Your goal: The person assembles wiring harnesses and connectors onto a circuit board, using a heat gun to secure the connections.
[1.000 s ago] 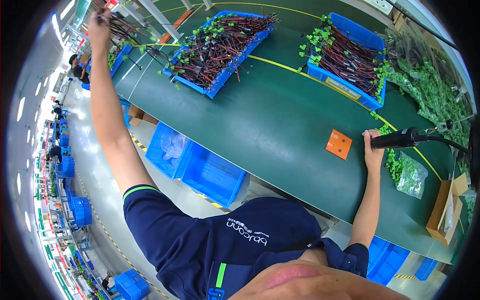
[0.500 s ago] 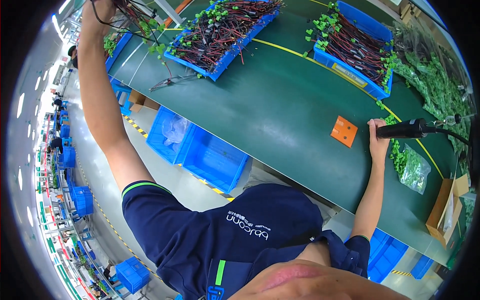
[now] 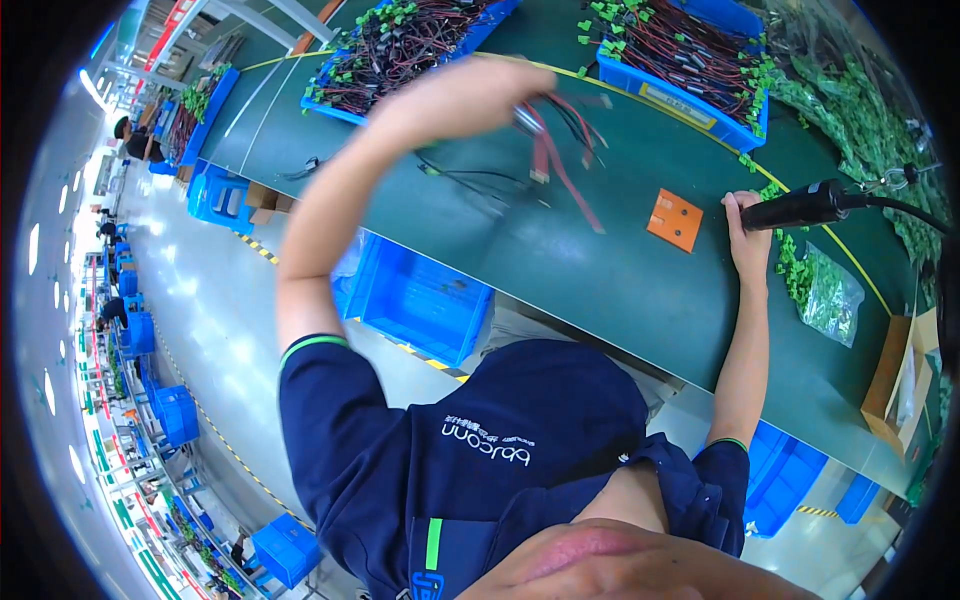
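Note:
My left hand (image 3: pixel 470 98) is raised over the green bench, smeared by motion, and closed on a wire harness (image 3: pixel 560 160). Red and black leads of the harness hang and swing below the fingers; its upper part is hidden in the hand. At the right, my right hand (image 3: pixel 748 225) is wrapped round a black electric screwdriver (image 3: pixel 800 205), which lies nearly level with its cable running off to the right. An orange block (image 3: pixel 675 220) with two dark holes sits on the bench just left of that hand.
Blue bins of red and black wire harnesses with green connectors stand behind, one bin (image 3: pixel 690 95) right of centre and another (image 3: pixel 335 105) at left. Green parts in a clear bag (image 3: pixel 832 300) and a cardboard box (image 3: pixel 898 385) lie at right. Blue crates (image 3: pixel 425 305) stand below the bench edge.
My left hand has swung from the far left toward the middle of the bench, carrying the wire harness. My right hand stays on the screwdriver, and the view has shifted slightly.

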